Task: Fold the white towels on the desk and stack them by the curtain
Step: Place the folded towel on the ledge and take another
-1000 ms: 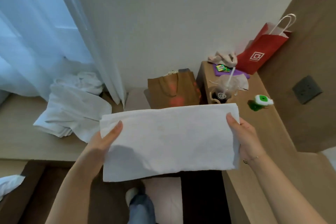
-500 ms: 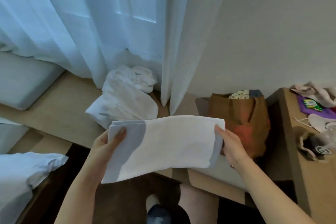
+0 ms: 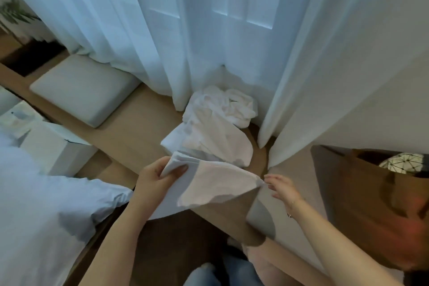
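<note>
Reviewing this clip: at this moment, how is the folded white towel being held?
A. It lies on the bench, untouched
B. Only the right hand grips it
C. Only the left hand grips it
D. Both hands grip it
C: the left hand pinches the folded towel at its left end, while the right hand hovers open-fingered just off its right corner.

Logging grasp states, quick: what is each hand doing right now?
Left hand: pinches the folded white towel at its left end.
Right hand: open, fingers spread by the towel's right corner, holding nothing.
</note>
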### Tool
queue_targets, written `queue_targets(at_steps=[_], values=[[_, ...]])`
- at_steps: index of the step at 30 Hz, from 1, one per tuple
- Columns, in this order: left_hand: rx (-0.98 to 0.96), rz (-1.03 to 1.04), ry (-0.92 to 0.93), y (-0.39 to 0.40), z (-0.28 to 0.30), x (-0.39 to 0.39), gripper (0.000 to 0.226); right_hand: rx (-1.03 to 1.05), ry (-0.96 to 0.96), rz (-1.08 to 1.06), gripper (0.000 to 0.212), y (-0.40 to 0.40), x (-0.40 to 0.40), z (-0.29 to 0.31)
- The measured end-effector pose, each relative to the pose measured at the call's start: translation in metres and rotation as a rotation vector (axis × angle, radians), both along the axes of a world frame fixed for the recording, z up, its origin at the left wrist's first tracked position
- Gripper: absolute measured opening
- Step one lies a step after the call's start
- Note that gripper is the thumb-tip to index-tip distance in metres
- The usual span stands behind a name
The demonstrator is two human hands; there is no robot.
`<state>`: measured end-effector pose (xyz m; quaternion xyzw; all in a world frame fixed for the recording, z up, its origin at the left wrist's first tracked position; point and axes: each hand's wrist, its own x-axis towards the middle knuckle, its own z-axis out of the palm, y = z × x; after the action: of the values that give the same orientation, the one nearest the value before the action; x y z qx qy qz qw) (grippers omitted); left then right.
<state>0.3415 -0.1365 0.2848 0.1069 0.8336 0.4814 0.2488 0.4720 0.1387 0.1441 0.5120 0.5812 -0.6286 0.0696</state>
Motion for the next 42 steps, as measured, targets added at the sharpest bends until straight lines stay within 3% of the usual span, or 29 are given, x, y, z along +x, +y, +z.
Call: queue_targets(at_steps=[3, 7, 10, 19, 22, 29, 37, 39, 42], values=[[-0.199, -0.180, 0.099, -0.005, -0.015, -0.041, 0.005, 0.087, -0.018, 0.082, 0.012, -0.003, -0.032, 0.001], [-0.364, -0.363, 0.172, -0.018, -0.034, -0.102, 0.039, 0.237, 0.018, 0.195, 0.019, -0.012, -0.093, -0.001], [-0.386, -0.452, 0.179, -0.030, -0.051, -0.156, 0.055, 0.326, 0.039, 0.337, 0.028, -0.025, -0.146, -0.004], [-0.334, -0.656, 0.182, -0.042, -0.079, -0.301, 0.036, 0.599, -0.134, 0.524, 0.053, -0.087, -0.277, -0.048], [-0.321, -0.704, 0.152, -0.041, -0.094, -0.331, 0.035, 0.751, -0.237, 0.726, 0.065, -0.103, -0.305, -0.067], [-0.420, -0.729, 0.166, -0.050, -0.149, -0.386, 0.032, 1.171, -0.326, 1.155, 0.067, -0.082, -0.417, -0.105], [-0.585, -0.747, 0.291, -0.025, -0.208, -0.401, 0.036, 1.042, -0.795, 1.519, 0.120, -0.051, -0.482, -0.186], [-0.590, -0.745, 0.273, -0.021, -0.219, -0.401, 0.036, 1.064, -0.832, 1.552, 0.120, -0.041, -0.480, -0.196], [-0.588, -0.722, 0.241, -0.018, -0.227, -0.400, 0.036, 1.127, -0.739, 1.517, 0.102, -0.028, -0.481, -0.198]])
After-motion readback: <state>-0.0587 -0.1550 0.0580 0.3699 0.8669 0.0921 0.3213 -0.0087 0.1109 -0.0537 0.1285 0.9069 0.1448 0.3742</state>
